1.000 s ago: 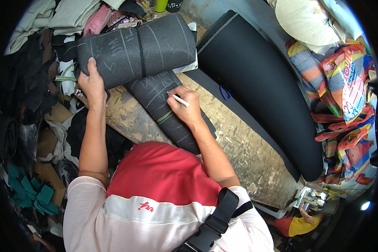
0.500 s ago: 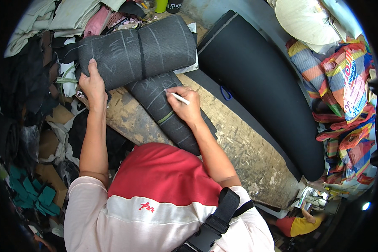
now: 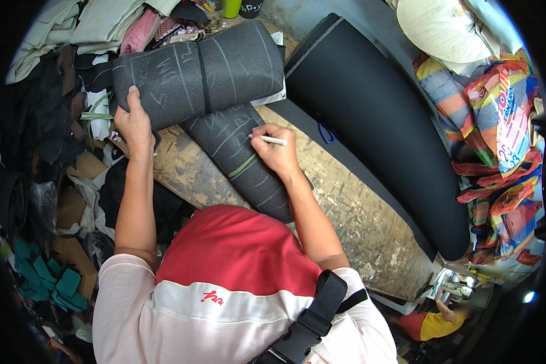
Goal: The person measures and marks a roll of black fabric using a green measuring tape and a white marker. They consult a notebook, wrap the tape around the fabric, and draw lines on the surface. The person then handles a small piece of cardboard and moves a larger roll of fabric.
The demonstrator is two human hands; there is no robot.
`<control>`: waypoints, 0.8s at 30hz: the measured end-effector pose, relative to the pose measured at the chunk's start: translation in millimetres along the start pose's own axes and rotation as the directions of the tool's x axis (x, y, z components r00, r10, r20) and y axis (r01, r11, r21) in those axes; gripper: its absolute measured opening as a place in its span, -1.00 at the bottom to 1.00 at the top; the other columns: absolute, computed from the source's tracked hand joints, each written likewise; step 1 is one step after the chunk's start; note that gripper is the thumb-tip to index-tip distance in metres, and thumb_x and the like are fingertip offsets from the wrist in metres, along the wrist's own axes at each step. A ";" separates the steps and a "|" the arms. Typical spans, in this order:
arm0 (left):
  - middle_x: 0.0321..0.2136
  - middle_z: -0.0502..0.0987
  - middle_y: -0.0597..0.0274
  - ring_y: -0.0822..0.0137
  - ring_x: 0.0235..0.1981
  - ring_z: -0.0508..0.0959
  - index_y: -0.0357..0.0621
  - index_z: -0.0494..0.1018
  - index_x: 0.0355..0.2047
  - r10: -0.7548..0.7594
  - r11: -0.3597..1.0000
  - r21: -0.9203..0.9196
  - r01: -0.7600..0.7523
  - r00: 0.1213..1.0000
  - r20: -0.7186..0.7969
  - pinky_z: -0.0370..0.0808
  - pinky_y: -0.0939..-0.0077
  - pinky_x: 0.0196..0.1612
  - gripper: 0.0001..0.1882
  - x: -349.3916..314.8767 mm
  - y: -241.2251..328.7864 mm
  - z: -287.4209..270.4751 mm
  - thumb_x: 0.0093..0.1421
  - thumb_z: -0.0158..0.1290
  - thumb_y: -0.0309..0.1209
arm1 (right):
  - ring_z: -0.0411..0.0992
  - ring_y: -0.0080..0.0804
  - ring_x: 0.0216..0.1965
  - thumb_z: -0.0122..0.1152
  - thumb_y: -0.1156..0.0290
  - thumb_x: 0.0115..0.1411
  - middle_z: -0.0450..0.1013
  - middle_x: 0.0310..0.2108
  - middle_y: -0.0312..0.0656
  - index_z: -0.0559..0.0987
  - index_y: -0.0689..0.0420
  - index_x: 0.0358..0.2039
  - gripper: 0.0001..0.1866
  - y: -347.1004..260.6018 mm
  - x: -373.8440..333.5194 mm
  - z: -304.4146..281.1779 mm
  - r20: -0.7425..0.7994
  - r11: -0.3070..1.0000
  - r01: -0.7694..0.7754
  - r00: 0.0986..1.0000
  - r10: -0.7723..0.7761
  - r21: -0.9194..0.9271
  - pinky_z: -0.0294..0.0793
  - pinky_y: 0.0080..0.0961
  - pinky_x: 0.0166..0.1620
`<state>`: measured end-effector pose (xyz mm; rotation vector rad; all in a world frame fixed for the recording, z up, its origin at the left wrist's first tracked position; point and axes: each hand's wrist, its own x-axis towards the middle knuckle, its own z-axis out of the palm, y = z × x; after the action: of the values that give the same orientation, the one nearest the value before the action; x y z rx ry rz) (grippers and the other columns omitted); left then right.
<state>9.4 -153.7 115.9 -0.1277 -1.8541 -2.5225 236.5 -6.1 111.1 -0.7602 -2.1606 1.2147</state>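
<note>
A person bends over a worn table point(image 3: 358, 236), left hand point(image 3: 134, 124) gripping the left end of a grey roll point(image 3: 239, 67) in the upper left of the frame, thumb laid on top and the other fingers out of sight beneath it. The right hand point(image 3: 277, 148), near the center, pinches a white pen point(image 3: 274, 140), its tip at the face of a second roll point(image 3: 227, 148); whether the tip presses down cannot be told.

The second roll slants from under the first toward the wearer's red-and-white shirt point(image 3: 236, 255), pale lines and handwriting across its dark surface and a green band point(image 3: 243, 167) around its middle. The first roll, marked with similar pale lines, is bound by a black strap point(image 3: 205, 79).

To the right of center, a large black roll point(image 3: 376, 115) runs from the upper middle down toward the lower right, a blue loop point(image 3: 326, 133) beside it. Folded cloth point(image 3: 103, 27) is stacked at the upper left, near a green cup point(image 3: 232, 8) at the top edge. Teal scraps point(image 3: 51, 279) lie at the lower left, and colorful bags point(image 3: 497, 115) crowd the right edge. At the lower right, a co-worker point(image 3: 434, 326) in yellow and red appears beside a white machine point(image 3: 458, 288).
</note>
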 end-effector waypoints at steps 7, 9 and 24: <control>-0.26 0.52 0.18 0.43 -0.29 0.47 -0.43 0.45 -0.19 0.001 1.000 0.012 -0.001 1.000 0.011 0.37 0.59 -0.17 -0.67 -3.2 0.3 6.1 0.21 0.01 -0.33 | 0.42 -0.61 -0.59 0.24 0.48 -0.01 0.53 -0.60 -0.20 0.63 0.26 -0.44 -0.87 4.4 13.0 1.4 0.082 0.999 -0.004 0.997 0.008 -0.039 0.39 -0.64 -0.49; -0.26 0.53 0.17 0.43 -0.29 0.47 -0.43 0.45 -0.19 0.007 1.000 0.015 -0.007 1.000 0.017 0.37 0.59 -0.17 -0.67 -4.4 0.2 7.7 0.21 0.01 -0.33 | 0.42 -0.60 -0.60 0.24 0.47 -0.01 0.52 -0.61 -0.22 0.63 0.23 -0.45 -0.88 6.9 12.9 -0.1 0.137 0.997 -0.059 0.989 0.051 0.056 0.40 -0.63 -0.47; -0.07 0.47 0.04 0.09 -0.08 0.49 -0.32 0.36 -0.04 -0.337 0.886 -0.329 0.328 0.941 0.030 0.38 0.16 0.03 -0.54 15.8 14.9 -22.4 0.22 -0.08 -0.17 | 0.46 -0.55 -0.57 -0.05 0.19 0.29 0.52 -0.52 -0.14 0.54 0.24 -0.20 -0.63 25.4 -64.9 -75.3 -0.215 0.833 -0.413 0.834 0.508 0.368 0.44 -0.66 -0.48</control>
<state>-6.9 -178.9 124.6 0.2486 -1.5370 -3.0308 338.7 2.6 110.7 -1.2909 -1.5234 1.5113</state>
